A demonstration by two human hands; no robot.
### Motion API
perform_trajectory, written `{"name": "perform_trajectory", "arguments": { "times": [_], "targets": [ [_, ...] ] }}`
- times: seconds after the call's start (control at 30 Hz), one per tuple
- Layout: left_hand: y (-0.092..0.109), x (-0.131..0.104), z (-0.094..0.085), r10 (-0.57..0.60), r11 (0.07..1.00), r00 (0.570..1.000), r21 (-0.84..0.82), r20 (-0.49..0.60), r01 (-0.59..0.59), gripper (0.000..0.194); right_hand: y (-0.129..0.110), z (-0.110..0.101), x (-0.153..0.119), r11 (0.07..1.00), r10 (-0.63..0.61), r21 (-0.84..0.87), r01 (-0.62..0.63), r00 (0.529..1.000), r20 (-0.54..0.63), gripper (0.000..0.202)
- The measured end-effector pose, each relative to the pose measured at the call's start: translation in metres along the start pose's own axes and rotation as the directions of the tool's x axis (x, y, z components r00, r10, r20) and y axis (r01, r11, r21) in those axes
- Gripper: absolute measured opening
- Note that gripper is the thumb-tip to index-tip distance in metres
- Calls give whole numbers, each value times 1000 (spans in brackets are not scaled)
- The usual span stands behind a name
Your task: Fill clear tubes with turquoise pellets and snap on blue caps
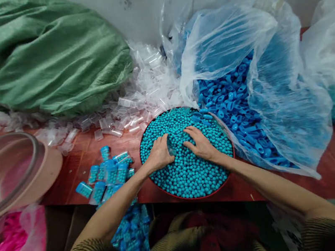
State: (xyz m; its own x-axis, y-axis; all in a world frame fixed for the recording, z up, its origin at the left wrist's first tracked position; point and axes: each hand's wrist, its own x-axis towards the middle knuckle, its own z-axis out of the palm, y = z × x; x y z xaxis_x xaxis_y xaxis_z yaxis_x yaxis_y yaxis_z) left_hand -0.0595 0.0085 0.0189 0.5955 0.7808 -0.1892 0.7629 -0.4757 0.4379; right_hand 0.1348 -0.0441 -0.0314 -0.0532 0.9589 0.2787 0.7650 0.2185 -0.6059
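Note:
A round red-rimmed basin (194, 196) full of turquoise beads (191, 177) sits in front of me. Over its left half, my left hand (160, 154) curls its thumb and fingers around what looks like a small clear plastic container (170, 145), mostly hidden by the hand. My right hand (201, 144) is at the beads on the other side, fingers bent and apart, with nothing visible between them. A few blue caps (202, 117) lie on the beads near the basin's back right rim.
Bead-filled containers with blue caps (110, 172) lie left of the basin, several more below the table edge. Empty clear containers (149, 90) are heaped behind. An open bag (287, 81) of blue caps stands right, a green sack (58, 58) and a bowl (49, 165) left.

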Motion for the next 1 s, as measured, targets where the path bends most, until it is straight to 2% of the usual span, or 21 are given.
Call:
{"name": "perform_trajectory", "arguments": {
  "times": [0.1,0.27,0.43,0.57,0.73,0.83,0.9,1.0],
  "targets": [
    [-5,4,4,10,999,1000,-46,-15,-10,85,11,8,12,984,159,99,-146,977,-141,43],
    [-9,14,15,54,984,994,-164,-93,-69,85,16,8,26,945,293,221,-241,925,-242,39],
    [-6,27,27,66,965,989,-245,-132,-97,86,12,7,39,847,467,387,-363,857,-219,37],
    [-3,31,36,23,955,985,-289,-173,-73,85,11,17,53,752,555,517,-408,816,-163,48],
    [-3,32,46,-31,934,976,-353,-214,-48,89,4,25,58,701,547,597,-390,831,-100,52],
    [-3,35,51,-15,907,966,-411,-259,-96,89,-7,26,55,708,510,612,-352,854,-100,47],
    [0,41,54,41,882,967,-444,-253,-154,83,-15,24,52,739,470,594,-319,875,-115,44],
    [2,48,60,112,858,972,-473,-206,-199,70,-21,19,46,862,324,450,-232,936,-138,42]
  ]
}}
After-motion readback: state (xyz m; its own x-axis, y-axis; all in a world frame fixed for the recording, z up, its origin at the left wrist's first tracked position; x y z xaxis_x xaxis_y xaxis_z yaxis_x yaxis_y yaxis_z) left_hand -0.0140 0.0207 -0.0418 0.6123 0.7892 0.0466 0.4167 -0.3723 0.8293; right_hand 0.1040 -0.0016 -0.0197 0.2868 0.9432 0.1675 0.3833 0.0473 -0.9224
